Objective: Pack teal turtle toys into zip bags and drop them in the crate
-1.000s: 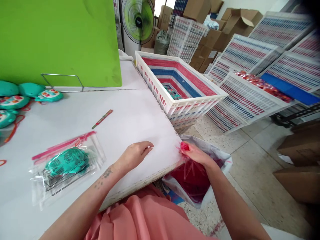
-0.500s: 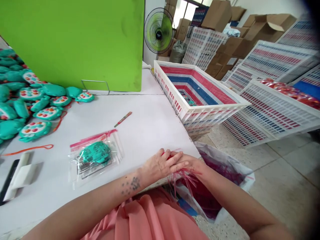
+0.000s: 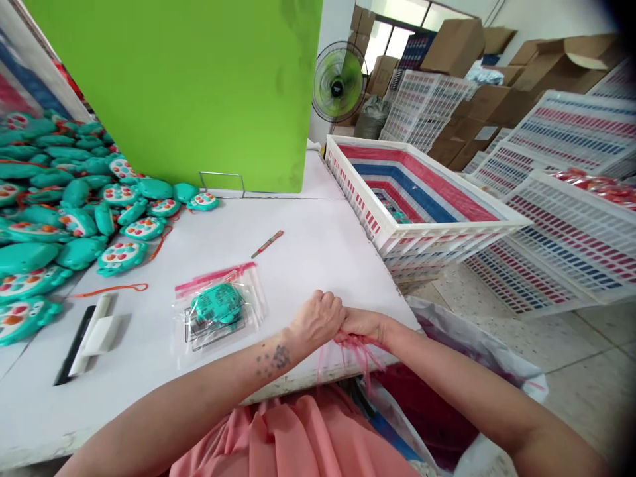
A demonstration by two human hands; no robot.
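Observation:
Both hands meet at the table's front edge. My right hand point(image 3: 366, 323) is closed round a bunch of thin pink plastic strips point(image 3: 358, 346), whose ends hang below the fist. Pressed against it, my left hand point(image 3: 318, 318) is curled into a fist; what it grips, if anything, is hidden. To the left lies a clear zip bag point(image 3: 256, 291) with a pink seal, holding a teal turtle-shaped toy point(image 3: 218, 305). Beyond the hands, a small patterned stick-like piece point(image 3: 267, 244) rests on the white table point(image 3: 308, 252).
Many teal toys point(image 3: 74, 195) are heaped at the left beside an orange cord loop point(image 3: 112, 289) and black and white bars point(image 3: 82, 344). A green board point(image 3: 189, 93) stands behind. At right are a lined white crate point(image 3: 397, 228) and a bag of pink scraps point(image 3: 437, 404).
My left hand's fingers, extended over the right hand before, are now curled into a fist. The pink strips hang lower and more visibly. The view has shifted left and slightly up.

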